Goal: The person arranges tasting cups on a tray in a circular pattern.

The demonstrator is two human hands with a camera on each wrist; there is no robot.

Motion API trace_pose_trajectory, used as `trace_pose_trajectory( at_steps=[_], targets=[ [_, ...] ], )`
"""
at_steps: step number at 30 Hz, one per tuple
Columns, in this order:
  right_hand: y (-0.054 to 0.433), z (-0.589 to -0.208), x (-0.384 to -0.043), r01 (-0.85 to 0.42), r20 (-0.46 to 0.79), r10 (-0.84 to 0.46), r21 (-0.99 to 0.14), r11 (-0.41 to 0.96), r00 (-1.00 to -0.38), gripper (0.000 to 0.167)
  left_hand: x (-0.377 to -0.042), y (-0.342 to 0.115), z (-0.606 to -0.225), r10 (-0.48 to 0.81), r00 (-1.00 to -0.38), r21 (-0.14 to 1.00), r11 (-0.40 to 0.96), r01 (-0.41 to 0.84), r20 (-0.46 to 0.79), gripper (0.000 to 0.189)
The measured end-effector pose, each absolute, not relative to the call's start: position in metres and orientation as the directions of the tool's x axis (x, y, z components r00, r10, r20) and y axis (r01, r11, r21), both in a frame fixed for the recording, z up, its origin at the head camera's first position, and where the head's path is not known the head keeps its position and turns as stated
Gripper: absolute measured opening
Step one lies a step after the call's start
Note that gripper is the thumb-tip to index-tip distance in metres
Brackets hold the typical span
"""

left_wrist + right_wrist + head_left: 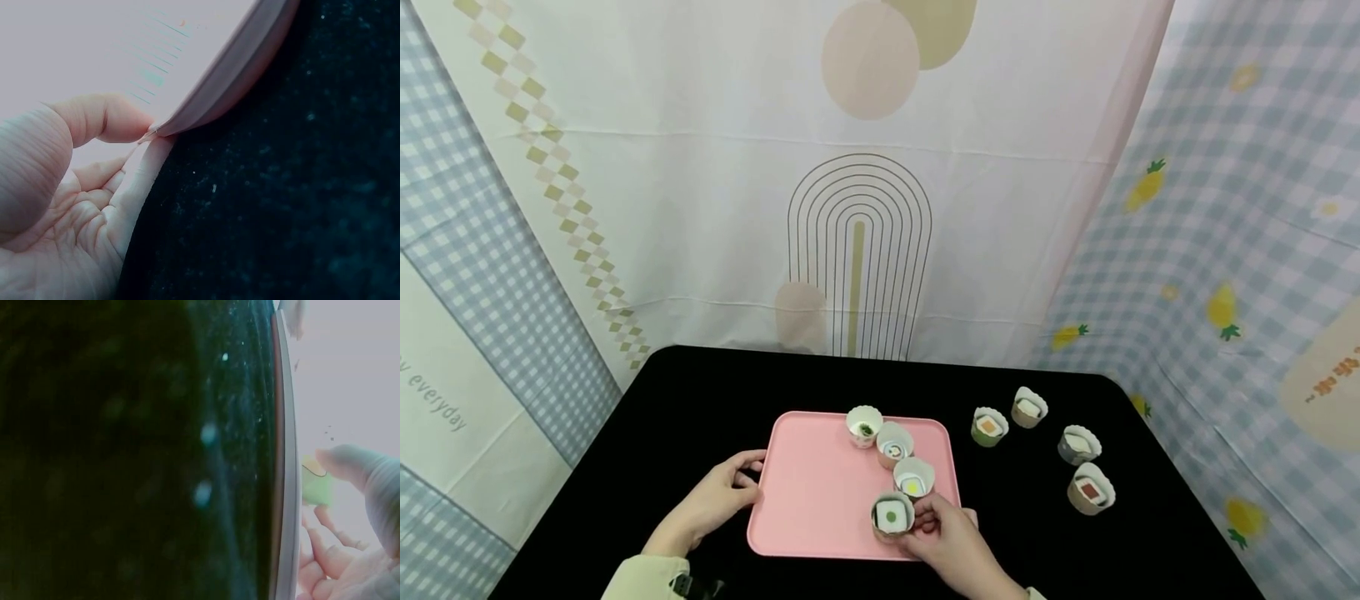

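Observation:
My left hand (pixel 711 500) pinches the left edge of a pink tray (pixel 820 500) between thumb and fingers, as the left wrist view also shows. At the tray's front right, my right hand (pixel 955 542) holds a paper baking cup (pixel 891 535) by its right side, thumb in front and fingers behind. Inside that cup lies a white square piece with a green dot (pixel 891 517). Behind it on the tray stand a cup with a yellow-marked piece (pixel 913 477), a cup with a patterned piece (pixel 895 442) and a white cup with something green (pixel 864 421).
Right of the tray, on the black table (pixel 1015 533), stand a green cup with an orange-marked piece (pixel 987 427), a brown cup (pixel 1028 410), a grey cup (pixel 1079 446) and a cup with a dark red-marked piece (pixel 1090 492). Printed curtains (pixel 700 208) hang behind.

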State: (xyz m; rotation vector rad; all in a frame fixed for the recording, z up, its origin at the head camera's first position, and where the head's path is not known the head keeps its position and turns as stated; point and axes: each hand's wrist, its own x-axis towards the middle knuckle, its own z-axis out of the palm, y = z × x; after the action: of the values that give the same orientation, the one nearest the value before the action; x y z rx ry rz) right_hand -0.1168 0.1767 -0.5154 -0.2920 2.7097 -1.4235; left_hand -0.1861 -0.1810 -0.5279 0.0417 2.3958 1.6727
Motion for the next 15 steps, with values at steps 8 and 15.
trace_pose_trajectory(
  at_steps=[8,15],
  targets=[
    [0.1695,-0.5132,-0.1171,-0.117,0.01,-0.19,-0.821,0.559,-0.982,0.032,-0.1858,-0.1802,-0.5267,0.151,-0.975,0.93,0.353,-0.103,-0.165,0.064],
    [0.1776,-0.5072,-0.1166,-0.138,0.025,-0.208,-0.825,0.548,-0.978,0.031,-0.1848,-0.1808,-0.5268,0.149,-0.975,0.928,0.36,-0.102,-0.165,0.063]
  ],
)
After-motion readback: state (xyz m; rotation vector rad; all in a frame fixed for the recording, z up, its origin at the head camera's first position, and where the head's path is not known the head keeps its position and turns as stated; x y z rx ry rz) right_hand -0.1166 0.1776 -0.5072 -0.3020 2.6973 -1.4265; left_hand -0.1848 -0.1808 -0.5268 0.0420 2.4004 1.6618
